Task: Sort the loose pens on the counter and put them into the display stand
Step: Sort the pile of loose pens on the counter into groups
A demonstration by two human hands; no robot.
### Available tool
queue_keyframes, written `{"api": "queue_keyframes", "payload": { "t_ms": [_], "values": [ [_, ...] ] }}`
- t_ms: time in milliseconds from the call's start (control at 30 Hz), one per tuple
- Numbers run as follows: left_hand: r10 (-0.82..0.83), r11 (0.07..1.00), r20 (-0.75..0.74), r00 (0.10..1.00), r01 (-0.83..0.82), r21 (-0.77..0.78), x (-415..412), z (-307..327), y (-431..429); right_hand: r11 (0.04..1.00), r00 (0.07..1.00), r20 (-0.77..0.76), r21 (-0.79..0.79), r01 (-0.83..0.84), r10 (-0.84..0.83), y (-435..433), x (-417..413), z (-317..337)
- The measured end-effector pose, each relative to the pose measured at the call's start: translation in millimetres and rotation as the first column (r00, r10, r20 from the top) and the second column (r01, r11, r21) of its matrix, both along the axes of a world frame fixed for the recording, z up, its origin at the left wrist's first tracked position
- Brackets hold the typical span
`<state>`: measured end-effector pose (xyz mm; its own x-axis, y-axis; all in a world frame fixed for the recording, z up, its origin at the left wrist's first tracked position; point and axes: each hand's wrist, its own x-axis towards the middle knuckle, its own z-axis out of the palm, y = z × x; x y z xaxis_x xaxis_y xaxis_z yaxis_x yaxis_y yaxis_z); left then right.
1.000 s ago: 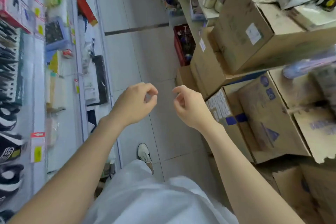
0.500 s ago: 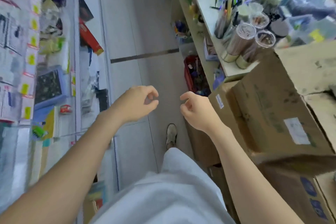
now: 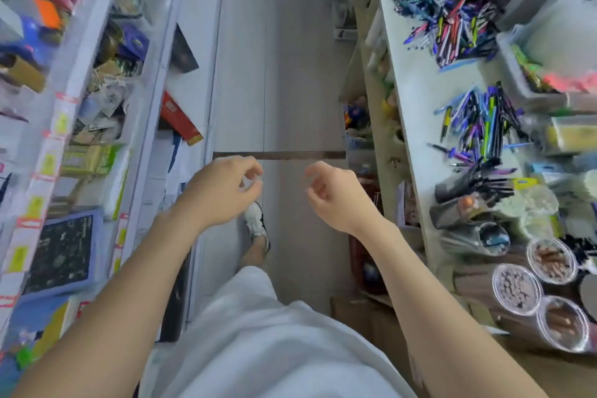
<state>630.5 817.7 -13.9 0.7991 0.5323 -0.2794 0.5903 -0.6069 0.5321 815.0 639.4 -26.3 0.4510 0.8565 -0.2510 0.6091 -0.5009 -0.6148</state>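
From the head camera we look down a narrow shop aisle with a pale tiled floor (image 3: 290, 74). Both arms reach forward over it. Our left hand (image 3: 223, 191) hangs in the air with its fingers loosely curled, thumb and forefinger close together, and it holds nothing. Our right hand (image 3: 336, 200) is level with it and apart from it, fingers also loosely bent, empty.

To the right runs the long pale-green tabletop (image 3: 416, 87). On it, well away from both hands, lie two heaps of loose multicoloured plastic pens: the far heap (image 3: 449, 22) toward the aisle's end and the nearer heap (image 3: 481, 123) of mostly blue and purple ones. Just this side of the nearer heap is a dark rack holding black pens (image 3: 475, 184); it may be the display stand, though blur keeps us from being sure. Closer still stand clear round tubs of brown pencils (image 3: 517, 287).

On the left are white shelves crowded with stationery packets (image 3: 97, 107). Below the hands we see a white shoe (image 3: 255, 220) and a loose white garment (image 3: 274, 349).
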Motion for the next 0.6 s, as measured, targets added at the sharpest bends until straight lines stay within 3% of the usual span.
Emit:
{"api": "queue_keyframes", "payload": {
  "t_ms": [300,600],
  "values": [
    [-0.089,0.995,0.008,0.996,0.089,-0.046,187.5,14.3,234.1,0.998,0.998,0.018,0.007,0.067,-0.067,212.5,168.9,11.9],
    [-0.245,0.969,-0.001,0.969,0.245,-0.018,414.7,13.6,398.1,0.954,0.957,-0.009,0.078,0.288,-0.289,352.3,365.7,1.7]
  ]
}}
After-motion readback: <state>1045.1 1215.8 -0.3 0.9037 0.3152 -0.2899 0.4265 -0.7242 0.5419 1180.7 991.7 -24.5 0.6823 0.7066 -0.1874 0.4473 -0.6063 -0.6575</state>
